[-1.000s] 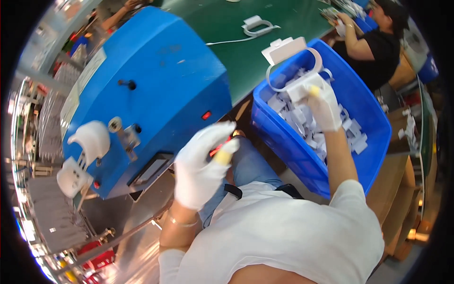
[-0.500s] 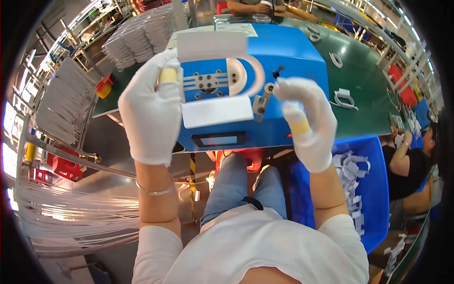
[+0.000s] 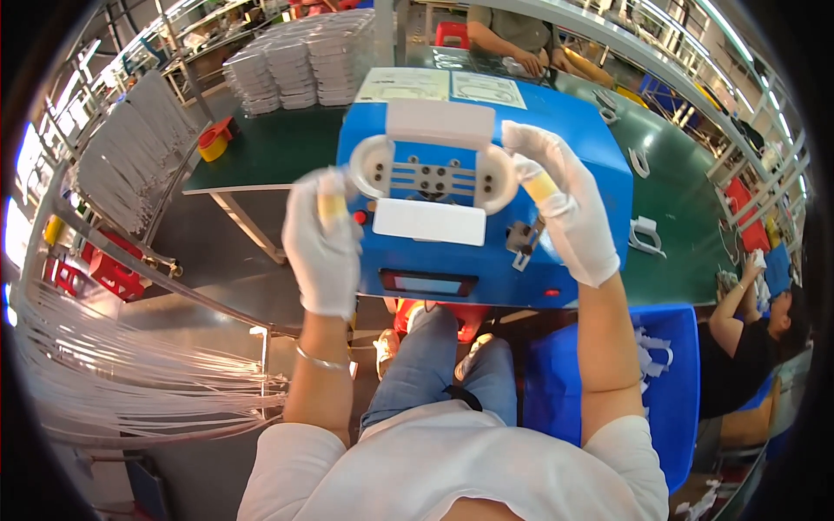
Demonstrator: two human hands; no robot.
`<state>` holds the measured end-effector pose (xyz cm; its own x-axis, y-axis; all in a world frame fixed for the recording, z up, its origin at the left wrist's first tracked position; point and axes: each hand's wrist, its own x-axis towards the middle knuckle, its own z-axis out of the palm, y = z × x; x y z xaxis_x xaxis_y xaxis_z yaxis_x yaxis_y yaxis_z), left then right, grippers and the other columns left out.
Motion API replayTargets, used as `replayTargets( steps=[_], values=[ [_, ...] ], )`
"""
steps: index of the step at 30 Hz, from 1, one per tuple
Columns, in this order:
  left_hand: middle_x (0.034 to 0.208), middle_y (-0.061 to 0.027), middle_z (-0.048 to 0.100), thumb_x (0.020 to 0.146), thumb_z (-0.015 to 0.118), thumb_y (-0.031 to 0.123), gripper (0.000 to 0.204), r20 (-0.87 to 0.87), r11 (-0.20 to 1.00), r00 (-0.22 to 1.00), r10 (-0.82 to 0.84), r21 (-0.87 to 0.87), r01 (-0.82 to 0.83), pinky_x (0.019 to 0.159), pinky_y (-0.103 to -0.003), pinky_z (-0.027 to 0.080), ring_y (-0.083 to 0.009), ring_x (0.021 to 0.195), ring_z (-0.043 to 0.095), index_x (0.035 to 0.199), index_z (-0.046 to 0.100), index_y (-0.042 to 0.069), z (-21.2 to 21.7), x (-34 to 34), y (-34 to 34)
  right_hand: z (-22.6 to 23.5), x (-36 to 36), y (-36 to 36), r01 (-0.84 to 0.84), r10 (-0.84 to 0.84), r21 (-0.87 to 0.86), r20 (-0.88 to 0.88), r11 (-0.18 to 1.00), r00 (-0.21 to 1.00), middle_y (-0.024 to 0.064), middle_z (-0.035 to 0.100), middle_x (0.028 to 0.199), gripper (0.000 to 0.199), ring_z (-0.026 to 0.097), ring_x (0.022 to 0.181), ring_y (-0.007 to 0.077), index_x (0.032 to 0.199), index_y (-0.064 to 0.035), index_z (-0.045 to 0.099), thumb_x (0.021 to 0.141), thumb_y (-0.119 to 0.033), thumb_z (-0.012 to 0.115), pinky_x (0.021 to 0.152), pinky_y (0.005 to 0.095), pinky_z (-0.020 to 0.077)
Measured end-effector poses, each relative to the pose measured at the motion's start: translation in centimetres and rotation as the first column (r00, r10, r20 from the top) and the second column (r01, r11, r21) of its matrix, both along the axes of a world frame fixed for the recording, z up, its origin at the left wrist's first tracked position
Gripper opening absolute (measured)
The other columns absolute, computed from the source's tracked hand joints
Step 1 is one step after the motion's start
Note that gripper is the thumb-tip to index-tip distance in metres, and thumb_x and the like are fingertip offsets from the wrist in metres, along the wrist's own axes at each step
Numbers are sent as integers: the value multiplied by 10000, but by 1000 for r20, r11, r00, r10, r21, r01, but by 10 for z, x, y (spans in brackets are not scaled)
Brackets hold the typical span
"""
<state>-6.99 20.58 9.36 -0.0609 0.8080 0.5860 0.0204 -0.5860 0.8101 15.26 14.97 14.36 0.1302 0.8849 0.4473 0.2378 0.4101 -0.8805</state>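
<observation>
On top of a blue machine is a fixture with two white rounded formers, the left former and the right former. Slotted metal bars join them. A white rear plate and a white front plate lie across it. My left hand, in a white glove with a yellow thumb cover, is closed beside the left former; motion blurs its fingertips, and what they pinch is hidden. My gloved right hand curves beside the right former, thumb and fingers apart, nothing visible between them.
A blue bin with white pieces stands at my right, below the green table. White loops lie on the table. Stacked clear trays stand far left; a rack of white cables is at left. Other people sit nearby.
The machine appears lower and further right in view. My left hand has moved down the fixture's left side. My right hand has come up to the right former. The raised white loop no longer stands out.
</observation>
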Motion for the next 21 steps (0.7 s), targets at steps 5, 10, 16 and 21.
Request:
replayTargets(
  steps=[5, 10, 16, 21],
  values=[
    [733, -107, 637, 882, 504, 113, 222, 276, 773, 867, -415, -395, 496, 513, -245, 515, -143, 538, 610, 1017, 574, -49, -17, 4, -25, 28, -19, 19, 6, -15, 46, 195, 999, 981, 60, 551, 1108, 365, 506, 1016, 120, 1152, 13, 554, 901, -248, 602, 922, 254, 381],
    [680, -155, 648, 899, 485, 83, 185, 379, 694, 840, -388, -480, 537, 543, -272, 539, -193, 567, 643, 975, 590, -49, -22, 11, -13, 31, -29, 35, 66, -101, 108, 357, 992, 929, 30, 598, 959, 226, 529, 899, 88, 1019, 2, 611, 900, -188, 590, 821, 229, 414],
    [977, -73, 661, 705, 671, 12, 291, -156, 983, 971, 183, 14, -183, 759, -295, 514, -174, 874, 623, 989, 661, 75, -34, -76, -8, 20, -20, -1, 233, -398, 363, 493, 902, 774, 105, 557, 1191, 264, 523, 1114, 196, 1155, -2, 561, 919, -114, 528, 972, 303, 393],
    [974, -76, 575, 786, 698, 101, 326, 30, 366, 367, 930, 20, -930, 736, -365, 492, -250, 763, 590, 1091, 592, 58, -2, -228, -22, 21, -7, -28, 171, -382, 415, 503, 893, 775, 82, 542, 1253, 360, 491, 1195, 219, 1242, -57, 528, 958, -274, 477, 1035, 349, 362]
  ],
)
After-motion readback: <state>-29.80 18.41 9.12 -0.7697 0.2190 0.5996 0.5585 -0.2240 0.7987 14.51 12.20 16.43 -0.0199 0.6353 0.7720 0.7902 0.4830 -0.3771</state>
